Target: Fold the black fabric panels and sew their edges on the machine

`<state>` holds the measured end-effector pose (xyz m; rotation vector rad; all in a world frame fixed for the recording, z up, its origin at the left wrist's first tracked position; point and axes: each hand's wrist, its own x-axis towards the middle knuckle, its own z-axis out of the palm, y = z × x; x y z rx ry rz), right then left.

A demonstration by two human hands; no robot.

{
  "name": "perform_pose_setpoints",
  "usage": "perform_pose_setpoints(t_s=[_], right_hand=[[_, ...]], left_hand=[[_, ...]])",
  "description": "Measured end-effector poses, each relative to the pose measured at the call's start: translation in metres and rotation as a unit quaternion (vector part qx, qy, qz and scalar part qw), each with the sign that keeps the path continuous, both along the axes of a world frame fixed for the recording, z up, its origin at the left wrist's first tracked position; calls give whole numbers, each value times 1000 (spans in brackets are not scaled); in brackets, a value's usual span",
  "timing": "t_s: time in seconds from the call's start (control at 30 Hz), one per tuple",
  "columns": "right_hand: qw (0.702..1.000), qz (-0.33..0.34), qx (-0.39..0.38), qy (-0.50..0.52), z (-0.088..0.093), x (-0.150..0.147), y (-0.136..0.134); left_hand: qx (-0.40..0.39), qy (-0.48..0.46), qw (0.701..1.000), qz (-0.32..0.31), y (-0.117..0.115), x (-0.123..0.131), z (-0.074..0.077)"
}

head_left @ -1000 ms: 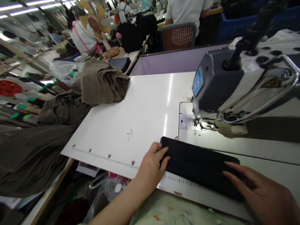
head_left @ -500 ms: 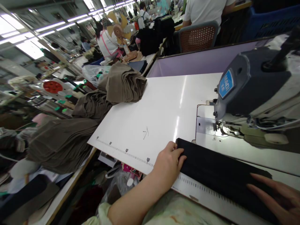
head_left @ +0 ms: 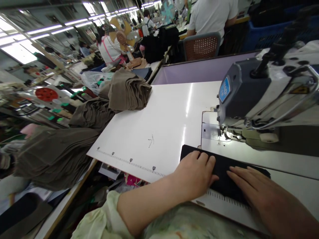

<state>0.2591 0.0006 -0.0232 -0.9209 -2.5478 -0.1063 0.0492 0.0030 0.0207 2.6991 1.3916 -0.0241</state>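
A folded strip of black fabric point(head_left: 221, 168) lies along the front edge of the white sewing table point(head_left: 164, 126). My left hand point(head_left: 195, 172) rests on its left part, fingers lying over the cloth and thumb apart. Farther right, my right hand point(head_left: 264, 192) lies flat on the same cloth with its fingers stretched out. Both hands press from above, and neither grips the fabric visibly. Just beyond the cloth stands a grey and white sewing machine point(head_left: 236, 89), its lit needle area point(head_left: 228, 134) apart from the fabric.
Stacks of brown fabric pieces point(head_left: 128, 91) sit at the table's left edge, with another brown pile point(head_left: 54, 156) lower left. A printed ruler scale point(head_left: 142, 166) runs along the front edge. Behind a lilac panel point(head_left: 191, 71), a person in white point(head_left: 211, 16) sits on a chair point(head_left: 202, 46).
My left hand has moved from pinching the cloth's left end to lying on top of it. My right hand has come inward and flattened onto the cloth. The view has shifted slightly right.
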Motion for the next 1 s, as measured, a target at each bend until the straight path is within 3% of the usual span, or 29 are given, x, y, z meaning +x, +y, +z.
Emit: perform_pose_setpoints(t_s=[0.1, 0.3, 0.5, 0.63, 0.73, 0.83, 1.0], right_hand=[[999, -12, 37, -25, 0, -13, -3], [997, -56, 35, -30, -6, -22, -10], [996, -81, -5, -47, -10, -20, -10], [994, -98, -27, -37, -8, -21, -10], [993, -102, -40, -38, -8, -22, -11], [994, -102, -35, -32, -9, -23, -12], [995, -93, -25, -21, -5, -20, -10]], left_hand=[[-5, 6, 999, 39, -3, 10, -6], [20, -47, 995, 82, -9, 7, -29], [29, -52, 996, 69, -7, 5, -30], [58, -22, 996, 63, -6, -18, -37], [122, 10, 986, 116, -8, -45, -43], [171, 14, 973, 156, -17, -53, -39], [71, -28, 997, 27, -22, -22, -16]])
